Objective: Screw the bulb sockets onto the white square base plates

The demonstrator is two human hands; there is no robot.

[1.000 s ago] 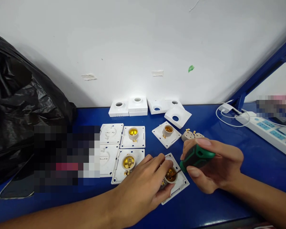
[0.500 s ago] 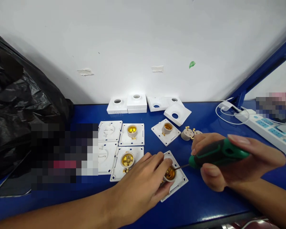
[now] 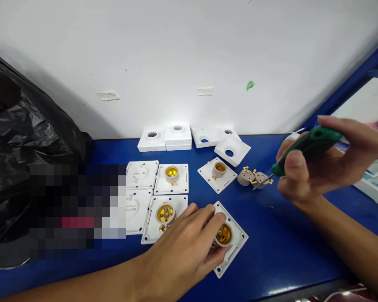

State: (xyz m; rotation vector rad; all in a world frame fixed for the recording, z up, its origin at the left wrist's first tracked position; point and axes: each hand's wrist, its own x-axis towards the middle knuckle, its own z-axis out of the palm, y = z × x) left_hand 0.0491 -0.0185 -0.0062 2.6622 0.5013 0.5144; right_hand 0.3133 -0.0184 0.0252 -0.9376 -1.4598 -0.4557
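1. Bag of black plastic (image 3: pixel 25 121) fills the left edge of the frame; beside it, a part is blurred by squares.
2. Two bare plates (image 3: pixel 142 175), white, lie left of the centre, one below the other.
3. Next to them are two fitted plates (image 3: pixel 182 184), each carrying a round socket with brass inside.
4. White covers (image 3: pixel 179 141) with round holes stand along the wall, at the centre of the frame.
5. Left hand (image 3: pixel 192 241), at lower centre, has its thumb and fingers clamped around the held socket (image 3: pixel 224 235), which sits on a tilted square plate (image 3: pixel 234 249).
6. Above this, one turned plate (image 3: pixel 226 183) carries another socket.
7. Two loose sockets (image 3: pixel 246 178) with brass tabs lie to the right of it, and a small screw (image 3: pixel 270 206) is below them.
8. Right hand (image 3: pixel 329 170), at right, is closed on the green and black screwdriver (image 3: pixel 315 147). Its tip points down-left, in front of the loose sockets; I cannot tell if it touches.
9. Power strip (image 3: pixel 373 186) is partly hidden at the right edge.
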